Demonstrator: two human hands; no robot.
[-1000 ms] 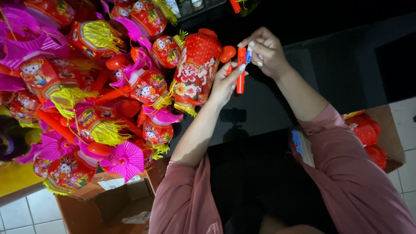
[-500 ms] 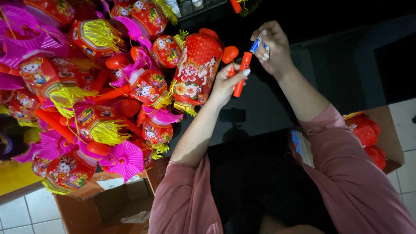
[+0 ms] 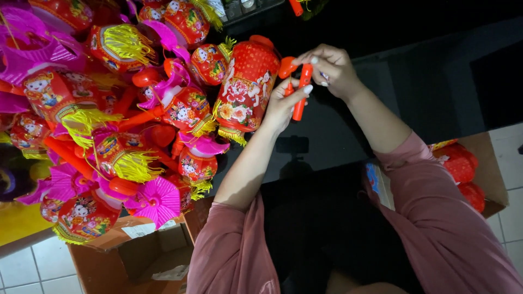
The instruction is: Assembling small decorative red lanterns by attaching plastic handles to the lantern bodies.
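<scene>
Plastic handle, smooth orange stick, is pinched by both the left hand and right hand beside a glossy red lantern (yellow fringe below); dark table, white floor tiles.

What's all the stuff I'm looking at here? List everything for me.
Lantern: one, red with flower pattern and yellow fringe, beside the hands.
Stick: one, orange-red, held between both hands, next to the lantern.
Pile of lanterns: many, too tangled to count, red, pink and yellow, filling the left side.
Open box: one, brown cardboard, bottom left below the pile.
Second box: one, brown cardboard, at the right edge, with red lanterns inside.
Floor tiles: white, bottom left and right edge.
Sleeves: two, dusty pink, on both arms.
Left hand: holding the stick from below.
Right hand: pinching the stick's upper end.
</scene>
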